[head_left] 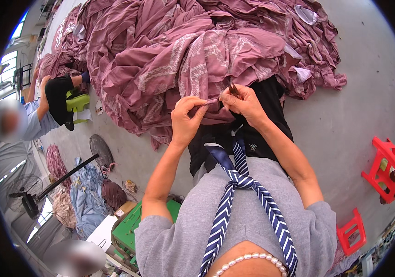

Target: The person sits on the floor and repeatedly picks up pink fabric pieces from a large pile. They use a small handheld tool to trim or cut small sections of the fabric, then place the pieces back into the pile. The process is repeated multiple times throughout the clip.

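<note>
A big heap of dusty-pink cloth (pixel 160 69) with pale patterned bands spreads in front of me and over my lap. My left hand (pixel 188 117) pinches a small edge of this cloth between thumb and fingertips. Close beside it on the right, my right hand (pixel 244 105) is closed around thread snips (pixel 233 88). Their two dark pointed tips stick up past the fingers, and the rest is hidden in the hand. The fingertips of my right hand are at the same stretch of cloth edge.
At the left another person (pixel 45 108) sits at the heap on a green stool (pixel 80 102). Red plastic stools (pixel 386 168) stand at the right. A fan (pixel 29 203), blue cloth (pixel 86 198) and a green machine table (pixel 130 231) are at lower left.
</note>
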Action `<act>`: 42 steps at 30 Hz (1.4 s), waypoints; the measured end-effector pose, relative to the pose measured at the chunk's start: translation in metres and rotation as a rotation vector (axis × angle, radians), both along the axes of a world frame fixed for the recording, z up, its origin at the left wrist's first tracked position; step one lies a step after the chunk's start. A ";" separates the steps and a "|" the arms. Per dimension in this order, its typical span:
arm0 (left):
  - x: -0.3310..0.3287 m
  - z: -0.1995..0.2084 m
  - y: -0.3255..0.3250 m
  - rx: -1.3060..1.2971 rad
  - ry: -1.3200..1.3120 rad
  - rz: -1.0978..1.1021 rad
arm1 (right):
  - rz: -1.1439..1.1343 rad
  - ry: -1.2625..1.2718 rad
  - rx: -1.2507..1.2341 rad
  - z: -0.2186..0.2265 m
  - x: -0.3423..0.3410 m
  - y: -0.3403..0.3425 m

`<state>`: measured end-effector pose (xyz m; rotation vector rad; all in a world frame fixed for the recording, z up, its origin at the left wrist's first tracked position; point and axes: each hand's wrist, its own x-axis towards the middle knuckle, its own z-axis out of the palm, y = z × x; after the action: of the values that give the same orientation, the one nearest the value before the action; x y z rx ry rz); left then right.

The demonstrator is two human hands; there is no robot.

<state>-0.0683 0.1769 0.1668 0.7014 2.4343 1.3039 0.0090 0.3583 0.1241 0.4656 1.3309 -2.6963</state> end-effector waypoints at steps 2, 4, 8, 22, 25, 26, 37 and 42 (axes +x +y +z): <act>-0.001 0.002 0.001 0.021 -0.044 0.008 | -0.018 -0.016 -0.018 0.004 -0.003 0.003; -0.001 0.004 0.003 0.030 -0.057 0.007 | -0.087 0.032 -0.032 0.008 -0.004 0.004; -0.002 0.011 0.008 0.014 0.020 -0.038 | -0.183 0.075 0.353 0.007 0.005 0.011; -0.006 0.018 0.011 -0.014 0.219 -0.185 | -0.004 -0.016 0.502 0.014 0.029 0.008; -0.009 0.020 0.012 -0.012 0.267 -0.253 | 0.040 0.010 0.618 0.018 0.024 0.011; -0.010 0.021 0.012 -0.008 0.283 -0.272 | 0.048 0.036 0.680 0.019 0.024 0.014; -0.016 0.025 0.015 0.023 0.336 -0.353 | 0.169 0.110 0.912 0.032 0.013 0.026; -0.019 0.030 0.016 0.038 0.352 -0.356 | 0.134 0.098 0.808 0.031 0.015 0.029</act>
<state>-0.0870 0.1926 0.1966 1.4038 2.3862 1.1631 0.0243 0.3874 0.1553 0.2757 2.3549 -1.9928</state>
